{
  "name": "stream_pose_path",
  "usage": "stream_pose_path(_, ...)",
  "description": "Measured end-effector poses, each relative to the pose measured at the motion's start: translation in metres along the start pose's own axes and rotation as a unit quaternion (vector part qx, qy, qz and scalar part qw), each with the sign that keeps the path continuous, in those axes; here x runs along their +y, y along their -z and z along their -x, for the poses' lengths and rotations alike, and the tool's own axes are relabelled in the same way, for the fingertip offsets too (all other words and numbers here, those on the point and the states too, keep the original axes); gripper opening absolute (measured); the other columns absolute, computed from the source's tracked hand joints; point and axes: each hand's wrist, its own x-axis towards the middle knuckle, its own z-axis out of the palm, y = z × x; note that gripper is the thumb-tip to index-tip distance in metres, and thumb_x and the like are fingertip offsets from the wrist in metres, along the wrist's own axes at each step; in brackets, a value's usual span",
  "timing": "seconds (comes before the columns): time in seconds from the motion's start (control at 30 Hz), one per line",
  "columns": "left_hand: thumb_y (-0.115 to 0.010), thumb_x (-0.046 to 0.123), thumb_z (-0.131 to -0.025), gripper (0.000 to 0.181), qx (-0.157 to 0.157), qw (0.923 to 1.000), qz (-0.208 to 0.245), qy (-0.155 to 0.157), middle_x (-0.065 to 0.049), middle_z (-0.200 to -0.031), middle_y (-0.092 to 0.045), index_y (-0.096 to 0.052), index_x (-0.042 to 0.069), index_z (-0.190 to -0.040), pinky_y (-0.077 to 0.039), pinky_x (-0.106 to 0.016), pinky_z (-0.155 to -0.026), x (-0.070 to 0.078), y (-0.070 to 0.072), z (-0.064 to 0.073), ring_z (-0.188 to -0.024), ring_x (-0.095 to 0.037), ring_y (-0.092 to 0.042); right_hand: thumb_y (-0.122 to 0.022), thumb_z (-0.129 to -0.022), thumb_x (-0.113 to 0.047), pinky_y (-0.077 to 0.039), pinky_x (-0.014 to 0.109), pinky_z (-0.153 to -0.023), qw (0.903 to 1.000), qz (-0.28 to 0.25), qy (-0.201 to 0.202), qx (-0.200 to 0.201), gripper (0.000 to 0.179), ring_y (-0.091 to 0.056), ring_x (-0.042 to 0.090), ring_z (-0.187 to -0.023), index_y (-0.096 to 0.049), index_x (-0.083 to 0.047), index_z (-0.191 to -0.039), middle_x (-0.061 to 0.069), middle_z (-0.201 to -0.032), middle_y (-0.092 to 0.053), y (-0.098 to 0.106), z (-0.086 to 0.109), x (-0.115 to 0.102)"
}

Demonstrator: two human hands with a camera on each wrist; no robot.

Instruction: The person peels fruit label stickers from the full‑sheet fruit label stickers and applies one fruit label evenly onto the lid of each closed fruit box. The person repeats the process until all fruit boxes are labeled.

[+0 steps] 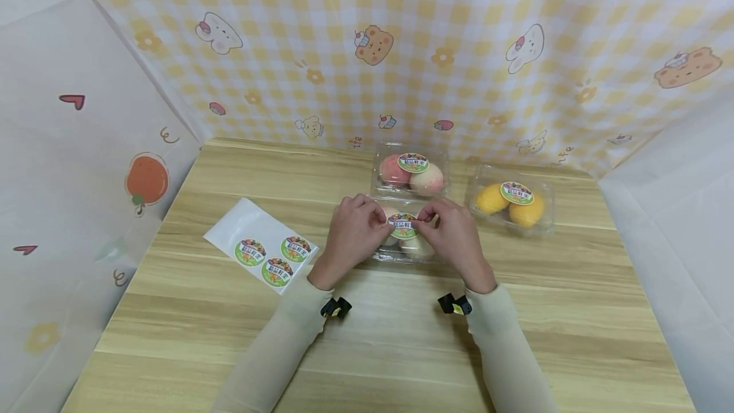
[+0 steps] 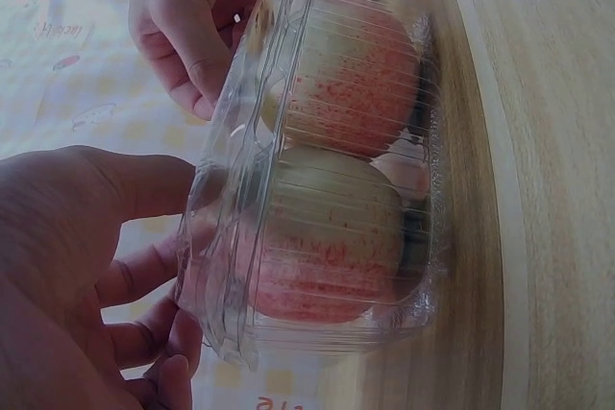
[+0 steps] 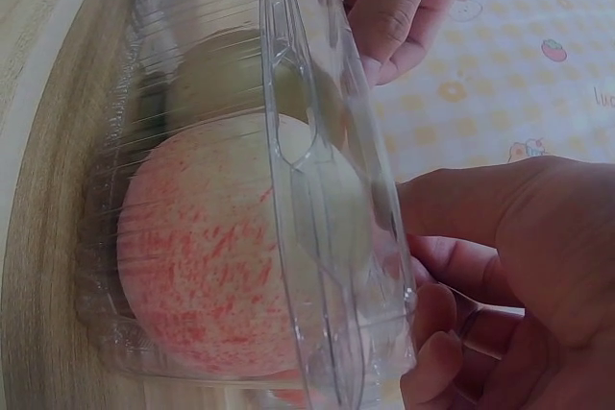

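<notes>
A round green-and-white fruit label sticker (image 1: 402,227) lies over the lid of the nearer clear plastic clamshell box (image 1: 401,256). My left hand (image 1: 357,229) pinches the sticker's left edge, thumb and forefinger at the lid. The right hand (image 1: 453,234) pinches its right edge the same way. Inside the box are two pale peaches (image 2: 327,237) with red speckles, seen through its ribbed side in both wrist views. From the right wrist, one peach (image 3: 207,247) fills much of the view, and the right thumb and fingers (image 3: 461,199) bend close to the lid.
Behind stands another clear box of peaches (image 1: 411,171) bearing a label. To its right is a labelled box of yellow lemons (image 1: 512,201). A white sticker sheet (image 1: 243,222) with three round labels lies at the left. A checked curtain (image 1: 321,81) hangs behind the wooden table (image 1: 390,349).
</notes>
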Motion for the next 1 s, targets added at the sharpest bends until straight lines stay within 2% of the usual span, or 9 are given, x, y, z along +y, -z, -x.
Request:
stream_pose_path(0.47, -0.092, 0.026, -0.088, 0.02, -0.006, 0.9999, -0.006, 0.005, -0.006, -0.105, -0.073, -0.077, 0.013, -0.09, -0.049, -0.047, -0.089, -0.0012, 0.0004, -0.0006, -0.1, -0.032, -0.062, -0.093, -0.089, -0.011, -0.05, 0.038, -0.067, 0.9999, 0.002, 0.008, 0.006, 0.019, -0.064, 0.022, -0.07, -0.075, -0.008, -0.086, 0.006, -0.086, -0.072, -0.0026, 0.0002, 0.0021)
stream_pose_path(0.67, -0.092, 0.026, -0.09, 0.018, -0.008, 0.9999, -0.006, -0.004, -0.007, -0.109, -0.073, -0.082, 0.013, -0.099, -0.049, -0.048, -0.089, 0.001, 0.0013, 0.0003, -0.102, -0.032, -0.062, -0.092, -0.091, -0.011, -0.051, 0.039, -0.068, 0.9998, 0.011, 0.015, -0.002, 0.014, -0.064, 0.022, -0.072, -0.079, -0.008, -0.094, 0.006, -0.09, -0.073, -0.0028, 0.0003, 0.0022)
stream_pose_path(0.8, -0.092, 0.023, -0.091, 0.016, -0.008, 0.9997, -0.005, -0.023, -0.007, -0.112, -0.073, -0.086, 0.014, -0.103, -0.049, -0.049, -0.089, 0.0018, 0.0005, 0.0004, -0.103, -0.032, -0.062, -0.09, -0.093, -0.01, -0.052, 0.039, -0.068, 0.9992, 0.018, 0.034, -0.008, 0.01, -0.064, 0.023, -0.074, -0.084, -0.01, -0.101, 0.008, -0.096, -0.075, -0.0033, 0.0005, 0.001)
stream_pose_path(1.0, -0.09, 0.017, -0.092, 0.013, -0.001, 0.998, -0.004, -0.064, -0.009, -0.112, -0.074, -0.088, 0.014, -0.105, -0.048, -0.047, -0.084, 0.0002, -0.0017, 0.0003, -0.1, -0.032, -0.061, -0.086, -0.093, -0.001, -0.049, 0.04, -0.067, 0.9978, 0.018, 0.064, -0.004, 0.013, -0.062, 0.025, -0.077, -0.088, -0.011, -0.102, 0.008, -0.095, -0.071, -0.0063, 0.0021, 0.0003)
